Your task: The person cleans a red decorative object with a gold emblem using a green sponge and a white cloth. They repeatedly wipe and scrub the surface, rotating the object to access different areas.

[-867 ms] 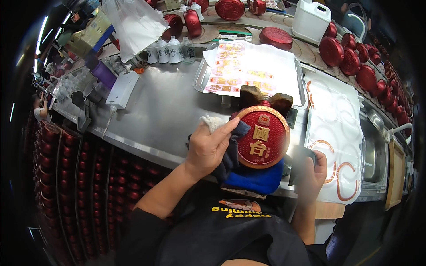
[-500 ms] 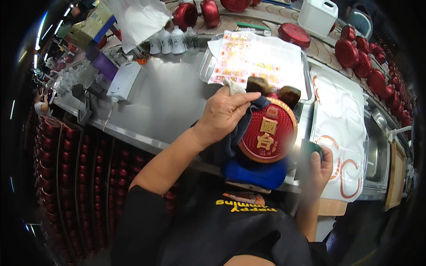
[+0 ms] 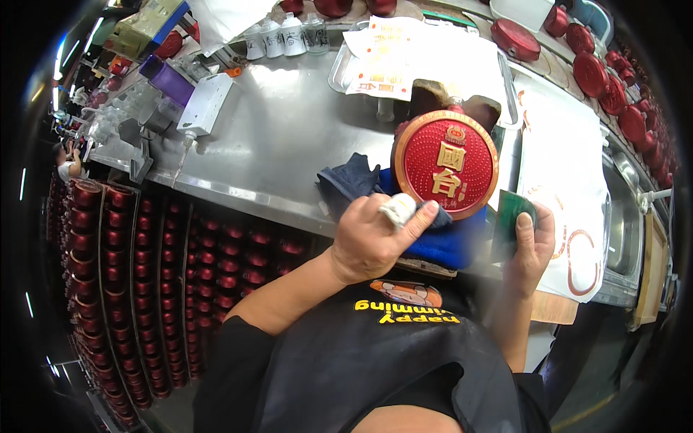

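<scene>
A round, flat red bottle (image 3: 422, 169) with a gold rim and raised gold characters lies face up. Its neck points away from me, between two dark worn blocks (image 3: 482, 114). A blue cushion (image 3: 442, 247) supports it. At the bottle's lower left edge, my left hand (image 3: 372, 238) is closed on a dark blue cloth (image 3: 349, 182), part of which touches the rim. A bunched white cloth (image 3: 398, 210) also sticks out of that hand. My right hand (image 3: 533, 245) pinches a flat green scraper (image 3: 508, 215) just right of the bottle, apart from it.
Behind the bottle, a tray (image 3: 339, 71) carries printed gold-and-red sheets (image 3: 386, 54). White sheeting (image 3: 559, 159) with curved orange-red strips lies right, before a sink (image 3: 622, 245). Small bottles (image 3: 292, 40) and a white box (image 3: 206, 105) stand left. Racks of red bottles (image 3: 144, 289) fill the lower left.
My left hand has moved from the bottle's upper left edge down to its lower edge, with the cloths. The right hand still holds the green scraper at the right. The whole view has shifted.
</scene>
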`<action>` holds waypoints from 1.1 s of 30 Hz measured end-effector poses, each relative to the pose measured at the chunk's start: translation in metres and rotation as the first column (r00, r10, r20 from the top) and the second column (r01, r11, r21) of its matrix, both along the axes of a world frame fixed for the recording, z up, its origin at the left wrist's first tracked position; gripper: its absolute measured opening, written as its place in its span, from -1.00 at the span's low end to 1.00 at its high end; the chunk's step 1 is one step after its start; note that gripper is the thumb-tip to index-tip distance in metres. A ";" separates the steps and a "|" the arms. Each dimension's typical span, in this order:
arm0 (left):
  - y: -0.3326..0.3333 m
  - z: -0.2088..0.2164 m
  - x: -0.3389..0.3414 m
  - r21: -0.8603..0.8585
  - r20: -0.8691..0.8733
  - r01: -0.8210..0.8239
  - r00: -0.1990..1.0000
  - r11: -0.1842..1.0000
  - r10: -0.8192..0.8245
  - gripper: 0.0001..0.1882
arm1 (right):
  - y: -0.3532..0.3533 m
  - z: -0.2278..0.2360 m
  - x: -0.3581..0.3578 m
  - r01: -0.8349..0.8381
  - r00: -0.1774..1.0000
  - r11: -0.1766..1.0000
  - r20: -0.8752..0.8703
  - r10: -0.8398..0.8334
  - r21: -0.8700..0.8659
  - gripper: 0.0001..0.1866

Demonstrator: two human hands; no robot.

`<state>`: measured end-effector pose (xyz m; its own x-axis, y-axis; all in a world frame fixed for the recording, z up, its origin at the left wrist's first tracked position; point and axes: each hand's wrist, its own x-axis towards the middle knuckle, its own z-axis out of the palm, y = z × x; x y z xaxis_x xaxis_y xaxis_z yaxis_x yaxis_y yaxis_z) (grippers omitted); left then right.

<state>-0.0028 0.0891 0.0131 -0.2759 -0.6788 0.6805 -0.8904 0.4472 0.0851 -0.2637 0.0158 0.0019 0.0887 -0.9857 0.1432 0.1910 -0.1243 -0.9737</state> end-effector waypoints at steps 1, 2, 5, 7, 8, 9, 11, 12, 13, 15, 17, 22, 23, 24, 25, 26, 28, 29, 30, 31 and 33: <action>-0.002 0.002 0.000 -0.014 0.003 0.043 0.999 0.999 -0.043 -0.52 | 0.001 0.000 0.000 0.009 1.000 1.000 -0.018 -0.010 -0.016 -0.74; -0.005 0.005 -0.001 -0.009 0.019 0.074 0.997 0.997 -0.074 -0.51 | 0.001 0.001 -0.001 0.013 1.000 1.000 -0.023 -0.013 -0.017 -0.74; -0.010 0.011 0.014 0.042 -0.045 0.082 0.996 0.996 -0.080 -0.49 | 0.002 0.004 -0.001 0.020 0.999 1.000 -0.045 -0.020 -0.002 -0.75; -0.016 0.012 0.027 0.019 -0.046 0.042 0.998 0.999 -0.041 -0.52 | -0.001 0.009 0.000 -0.021 0.995 1.000 -0.100 0.020 -0.004 -0.74; -0.018 0.013 0.035 0.053 -0.068 0.041 0.997 0.998 -0.037 -0.49 | -0.003 0.013 0.001 -0.031 0.994 0.999 -0.105 0.029 -0.015 -0.74; -0.022 0.013 0.041 0.046 -0.067 0.047 0.997 0.998 -0.044 -0.49 | -0.007 0.016 0.004 -0.038 0.990 0.999 -0.135 0.033 -0.034 -0.76; -0.034 0.017 0.057 0.047 -0.097 0.034 0.995 0.998 -0.030 -0.51 | -0.015 0.024 0.008 -0.112 0.945 0.989 -0.320 0.075 -0.097 -0.77; -0.042 0.020 0.067 0.067 -0.124 0.014 0.992 0.998 -0.005 -0.52 | -0.019 0.028 0.011 -0.151 0.911 0.981 -0.403 0.088 -0.126 -0.78; -0.051 0.025 0.078 0.060 -0.145 -0.017 0.989 0.998 0.026 -0.55 | -0.024 0.031 0.013 -0.173 0.879 0.970 -0.471 0.073 -0.173 -0.79; -0.064 0.038 0.097 0.058 -0.006 -0.261 0.965 0.964 0.262 -0.61 | -0.031 0.036 0.017 -0.175 0.869 0.958 -0.494 0.041 -0.228 -0.78; -0.067 0.043 0.098 0.088 0.093 -0.391 0.919 0.916 0.384 -0.56 | -0.035 0.038 0.019 -0.159 0.882 0.961 -0.470 0.035 -0.228 -0.76; -0.042 0.030 0.037 0.146 0.129 0.178 0.972 0.973 -0.197 -0.48 | -0.029 0.030 0.012 -0.096 0.923 0.979 -0.385 0.020 -0.178 -0.73; -0.040 0.029 0.029 0.176 0.158 0.160 0.969 0.971 -0.189 -0.44 | -0.027 0.028 0.010 -0.084 0.928 0.983 -0.373 0.017 -0.166 -0.73; -0.041 0.029 0.023 0.203 0.199 0.144 0.962 0.969 -0.184 -0.40 | -0.025 0.027 0.009 -0.080 0.936 0.983 -0.351 0.018 -0.163 -0.73; -0.045 0.030 0.019 0.157 0.223 0.132 0.961 0.979 -0.165 -0.36 | -0.024 0.025 0.008 -0.067 0.933 0.985 -0.359 0.006 -0.157 -0.73; -0.052 0.032 0.016 0.156 0.234 0.147 0.955 0.977 -0.181 -0.35 | -0.023 0.025 0.007 -0.063 0.934 0.986 -0.356 0.002 -0.158 -0.73; -0.068 0.037 0.012 0.115 0.254 0.170 0.947 0.979 -0.195 -0.35 | -0.022 0.025 0.007 -0.058 0.938 0.984 -0.346 -0.005 -0.170 -0.73; -0.074 0.040 0.013 0.136 0.275 0.163 0.941 0.977 -0.195 -0.36 | -0.022 0.025 0.008 -0.053 0.941 0.983 -0.338 -0.010 -0.177 -0.73; -0.082 0.042 0.013 0.121 0.240 0.170 0.951 0.978 -0.195 -0.35 | -0.021 0.026 0.008 -0.044 0.941 0.982 -0.338 -0.021 -0.184 -0.73; -0.086 0.043 0.012 0.069 0.263 0.155 0.950 0.986 -0.167 -0.34 | -0.018 0.028 0.007 -0.044 0.958 0.990 -0.286 0.003 -0.137 -0.73; -0.074 0.042 0.013 0.178 0.292 0.137 0.938 0.974 -0.186 -0.37 | -0.015 0.030 0.006 -0.046 0.962 0.988 -0.272 0.003 -0.150 -0.73</action>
<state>0.0104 0.0147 0.0550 -0.5679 -0.6969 0.4380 -0.8011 0.5901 -0.0999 -0.2581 0.0007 0.0320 0.1690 -0.9509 0.2594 -0.0719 -0.2743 -0.9589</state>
